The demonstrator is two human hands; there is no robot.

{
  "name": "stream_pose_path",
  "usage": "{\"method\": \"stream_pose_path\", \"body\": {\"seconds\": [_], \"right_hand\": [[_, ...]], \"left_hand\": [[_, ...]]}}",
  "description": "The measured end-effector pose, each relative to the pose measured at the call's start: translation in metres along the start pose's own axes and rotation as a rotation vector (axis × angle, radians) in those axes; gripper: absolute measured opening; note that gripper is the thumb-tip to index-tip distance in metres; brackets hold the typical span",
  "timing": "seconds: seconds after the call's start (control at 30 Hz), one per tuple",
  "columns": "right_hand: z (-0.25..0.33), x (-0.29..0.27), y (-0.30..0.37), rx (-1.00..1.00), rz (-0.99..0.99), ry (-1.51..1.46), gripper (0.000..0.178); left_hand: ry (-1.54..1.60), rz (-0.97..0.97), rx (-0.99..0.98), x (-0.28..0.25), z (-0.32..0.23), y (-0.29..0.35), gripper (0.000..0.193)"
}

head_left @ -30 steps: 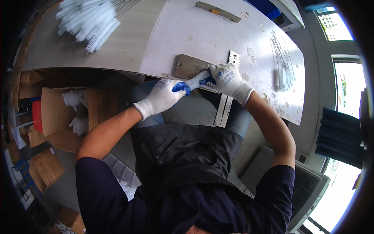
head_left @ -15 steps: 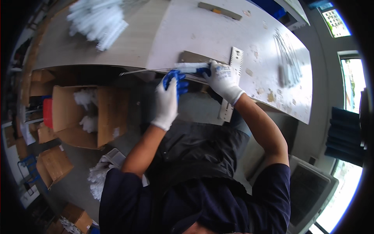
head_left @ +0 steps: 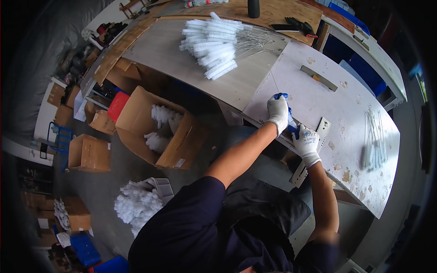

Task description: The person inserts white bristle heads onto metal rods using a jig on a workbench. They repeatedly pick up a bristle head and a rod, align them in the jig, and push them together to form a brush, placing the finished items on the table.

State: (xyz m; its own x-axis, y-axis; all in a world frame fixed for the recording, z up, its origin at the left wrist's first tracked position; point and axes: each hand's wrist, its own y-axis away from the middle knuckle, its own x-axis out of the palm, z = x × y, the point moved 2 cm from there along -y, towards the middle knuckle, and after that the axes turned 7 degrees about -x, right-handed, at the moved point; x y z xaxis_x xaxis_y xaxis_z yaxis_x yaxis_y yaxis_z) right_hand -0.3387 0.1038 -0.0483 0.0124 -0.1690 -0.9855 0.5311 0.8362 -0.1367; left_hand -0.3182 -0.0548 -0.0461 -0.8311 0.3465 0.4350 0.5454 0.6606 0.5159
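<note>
Both my hands, in white gloves with blue palms, are over the near edge of the table. My left hand (head_left: 277,109) is closed around a white tube brush (head_left: 292,121) near its wire stem, which points up and away over the tabletop. My right hand (head_left: 306,142) is closed on the bristled end. Much of the brush is hidden by the gloves. Beside my right hand, a perforated metal strip (head_left: 323,129) lies across the table edge and juts out toward me.
A heap of white brushes (head_left: 214,45) lies on the left table section. More brushes (head_left: 375,152) lie at the right, and a metal bar (head_left: 318,78) lies farther back. On the floor at left stand an open carton (head_left: 136,118) holding brushes and a basket (head_left: 164,189) piled with them.
The view has swung to the left. My left hand, loosely open under the wire before, has closed on the brush. The brush has turned from crosswise to slanting away from me.
</note>
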Motion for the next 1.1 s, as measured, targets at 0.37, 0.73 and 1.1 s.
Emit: {"method": "stream_pose_path", "body": {"seconds": [0.37, 0.73, 1.1], "right_hand": [[-0.003, 0.003, 0.001, -0.012, -0.028, -0.097, 0.029], [0.004, 0.014, -0.009, 0.107, -0.121, -0.014, 0.041], [0.010, 0.011, -0.003, 0.029, -0.194, -0.059, 0.034]], "left_hand": [[-0.902, 0.202, 0.400, 0.062, 0.048, -0.062, 0.026], [-1.404, 0.015, 1.045, -0.032, -0.094, -0.063, 0.027], [-2.085, -0.605, 0.946, -0.095, -0.165, -0.155, 0.045]]}}
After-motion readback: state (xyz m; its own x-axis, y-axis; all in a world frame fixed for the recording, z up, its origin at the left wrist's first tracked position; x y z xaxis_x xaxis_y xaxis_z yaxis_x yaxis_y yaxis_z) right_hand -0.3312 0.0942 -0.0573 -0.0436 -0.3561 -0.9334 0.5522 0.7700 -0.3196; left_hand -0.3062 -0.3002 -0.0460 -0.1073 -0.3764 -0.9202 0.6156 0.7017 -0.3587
